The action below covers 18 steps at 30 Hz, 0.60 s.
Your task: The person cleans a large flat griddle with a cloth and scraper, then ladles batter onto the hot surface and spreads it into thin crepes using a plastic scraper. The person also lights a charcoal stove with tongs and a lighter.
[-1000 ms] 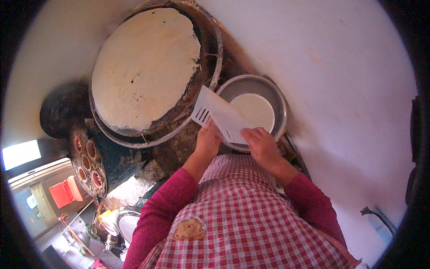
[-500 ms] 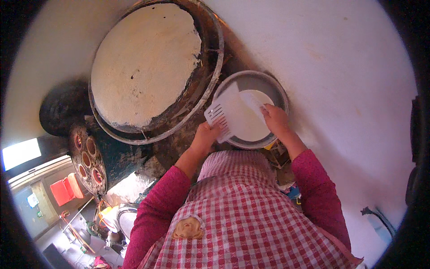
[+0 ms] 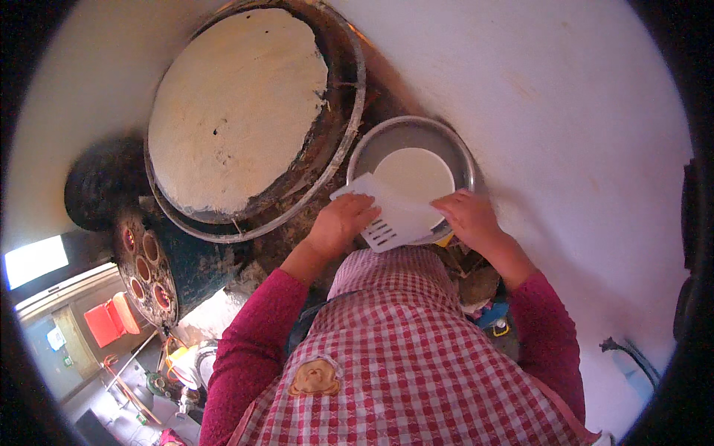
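Note:
A white slotted plastic scraper (image 3: 383,236) is gripped in my left hand (image 3: 342,223), tilted over the near left rim of a metal basin (image 3: 361,160). Pale, milky batter (image 3: 416,171) lies in the basin. Above the basin's near right side, my right hand (image 3: 470,217) is closed with its fingertips pinched on a thin, pale flat scraper (image 3: 416,214). The two pale blades overlap between my hands, so where one ends is hard to make out. At the far left, a wide pale sheet of batter (image 3: 238,111) covers a large round griddle.
A metal ring (image 3: 343,149) surrounds the griddle. To its left are a dark round lid (image 3: 100,178) and a stove plate with several round holes (image 3: 141,264). A white wall (image 3: 565,111) rises on the right. A red chair (image 3: 108,320) stands at lower left.
My left hand has turned the slotted scraper flatter and lower, toward me. My right hand has come slightly down, and its scraper has swung from over the batter to beside the slotted one.

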Motion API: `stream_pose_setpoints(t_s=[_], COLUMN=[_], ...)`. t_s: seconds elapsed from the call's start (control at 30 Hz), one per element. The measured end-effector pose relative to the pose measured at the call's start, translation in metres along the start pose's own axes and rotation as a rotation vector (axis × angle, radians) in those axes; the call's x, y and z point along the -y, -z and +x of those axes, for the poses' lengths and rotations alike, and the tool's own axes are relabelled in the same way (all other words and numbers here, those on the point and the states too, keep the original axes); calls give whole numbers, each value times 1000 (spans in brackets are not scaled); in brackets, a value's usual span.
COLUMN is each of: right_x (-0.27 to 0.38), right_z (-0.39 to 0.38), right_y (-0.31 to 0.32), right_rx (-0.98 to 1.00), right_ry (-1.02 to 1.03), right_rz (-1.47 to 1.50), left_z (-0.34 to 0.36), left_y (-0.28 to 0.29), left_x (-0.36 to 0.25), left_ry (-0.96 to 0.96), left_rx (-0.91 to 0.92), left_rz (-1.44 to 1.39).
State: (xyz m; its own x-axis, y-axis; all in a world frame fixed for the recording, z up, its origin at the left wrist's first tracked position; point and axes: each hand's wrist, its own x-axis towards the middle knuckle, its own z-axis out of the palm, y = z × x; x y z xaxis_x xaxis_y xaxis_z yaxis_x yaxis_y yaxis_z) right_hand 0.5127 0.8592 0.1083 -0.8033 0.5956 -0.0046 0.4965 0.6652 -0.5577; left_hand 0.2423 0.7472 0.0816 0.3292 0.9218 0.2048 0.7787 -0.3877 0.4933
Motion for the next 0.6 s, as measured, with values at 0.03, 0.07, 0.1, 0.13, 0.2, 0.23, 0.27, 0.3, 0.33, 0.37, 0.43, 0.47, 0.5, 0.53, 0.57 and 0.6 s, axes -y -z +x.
stream_pose_setpoints(t_s=[0.03,0.07,0.1,0.13,0.2,0.23,0.27,0.3,0.33,0.37,0.43,0.47,0.5,0.53,0.57,0.6], right_x=[-3,-8,-12,-16,-20,-19,-18,-16,-13,-11,-10,-13,-17,-23,-30,-37], right_z=[6,12,17,20,23,21,20,18,16,15,16,19,23,29,35,42], right_y=[-7,-14,-19,-21,-23,-22,-19,-16,-13,-10,-5,-3,-1,1,2,4], right_rx=[22,44,98,28,-33,-5,23,14,39,28,-53,-119,-184,-209,-236,-262], right_ry=[-82,-162,-264,-264,-332,-323,-340,-332,-371,-386,-444,-484,-524,-454,-384,-349], right_rz=[-36,-70,-102,-42,79,110,131,148,110,70,3,-24,-48,-74,-100,-128], left_z=[-1,-2,-2,-3,-3,-3,-3,-3,-4,-4,-6,-6,-6,-6,-5,-3], left_y=[0,0,0,-1,-1,-1,-1,-1,-1,-1,-3,-4,-7,-11,-16,-22], left_x=[-4,-8,-12,-15,-19,-20,-19,-19,-18,-17,-17,-17,-19,-21,-22,-21], left_ry=[-22,-42,-30,-15,17,32,43,51,60,69,88,101,146,196,243,282], left_rx=[26,52,50,46,27,13,-9,12,27,42,23,16,5,-2,-9,1], left_rz=[-27,-52,-64,-74,-69,-56,-33,-22,-3,17,19,25,-12,-46,-79,-161])
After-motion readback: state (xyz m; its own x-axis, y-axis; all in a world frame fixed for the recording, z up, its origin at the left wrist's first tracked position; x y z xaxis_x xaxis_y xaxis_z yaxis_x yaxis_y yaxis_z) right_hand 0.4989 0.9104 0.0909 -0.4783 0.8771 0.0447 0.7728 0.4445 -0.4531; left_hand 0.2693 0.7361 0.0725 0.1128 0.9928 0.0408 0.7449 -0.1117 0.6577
